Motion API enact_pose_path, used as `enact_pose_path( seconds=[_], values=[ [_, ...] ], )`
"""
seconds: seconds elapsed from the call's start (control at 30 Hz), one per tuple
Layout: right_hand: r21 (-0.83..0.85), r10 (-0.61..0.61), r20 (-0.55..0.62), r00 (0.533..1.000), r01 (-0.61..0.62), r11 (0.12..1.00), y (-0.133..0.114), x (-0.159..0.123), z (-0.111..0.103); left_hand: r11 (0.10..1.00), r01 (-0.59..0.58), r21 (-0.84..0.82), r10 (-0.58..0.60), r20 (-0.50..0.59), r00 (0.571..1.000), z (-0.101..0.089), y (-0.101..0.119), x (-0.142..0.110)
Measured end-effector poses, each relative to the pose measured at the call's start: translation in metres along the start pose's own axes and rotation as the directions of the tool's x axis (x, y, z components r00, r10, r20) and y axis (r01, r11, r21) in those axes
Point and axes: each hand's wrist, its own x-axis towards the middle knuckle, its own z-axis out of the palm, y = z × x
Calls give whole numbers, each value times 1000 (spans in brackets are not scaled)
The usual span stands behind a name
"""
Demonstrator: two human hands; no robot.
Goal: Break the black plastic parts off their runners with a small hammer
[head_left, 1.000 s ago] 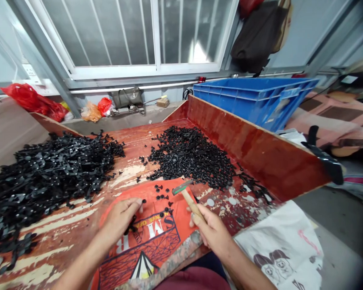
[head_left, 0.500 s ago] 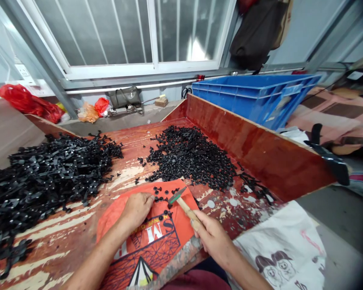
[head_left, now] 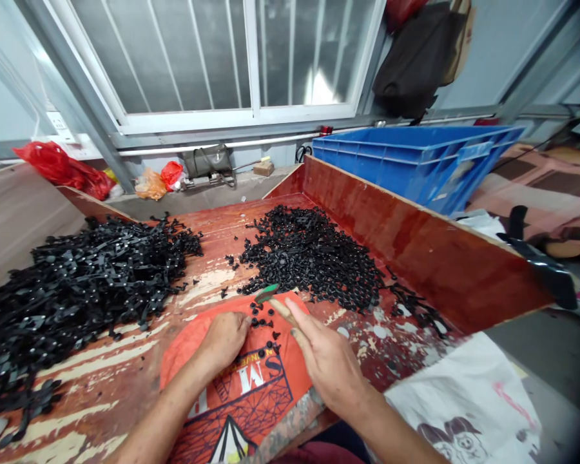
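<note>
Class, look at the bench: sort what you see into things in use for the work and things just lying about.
In use, it seems:
Hammer, in the right hand
Loose black parts, by the left hand
Orange cloth, beneath those parts
Two black piles

Probably just lying about:
Red bag
Green bag
Small block

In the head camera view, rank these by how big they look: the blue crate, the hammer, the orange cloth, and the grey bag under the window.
Largest to smallest, as they look:
Blue crate and orange cloth: too close to rank
Grey bag and hammer: also too close to rank
</note>
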Motion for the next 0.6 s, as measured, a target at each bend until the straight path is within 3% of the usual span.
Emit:
enact_pose_path(
  seconds=[0.1,0.2,0.37,0.43,0.5,0.6],
  values=[
    [-94,5,103,995,5,996,3,-1,9,998,-6,67,6,-3,1000,1,1,-2],
    [-80,-19,68,998,24,997,4,0,9,995,-4,101,4,-4,1000,2,1,-2],
    [-192,73,176,982,-39,981,1,5,9,998,-25,64,24,23,999,1,1,-1],
    [-42,48,145,988,-42,998,1,6,6,997,-1,-83,5,49,999,-4,0,-1],
    [141,30,54,998,-38,989,3,8,0,931,44,-363,-17,79,997,-12,-1,-2],
    [267,85,-13,996,-78,961,10,11,-7,672,69,-737,10,102,995,-25,-1,-5]
  ],
)
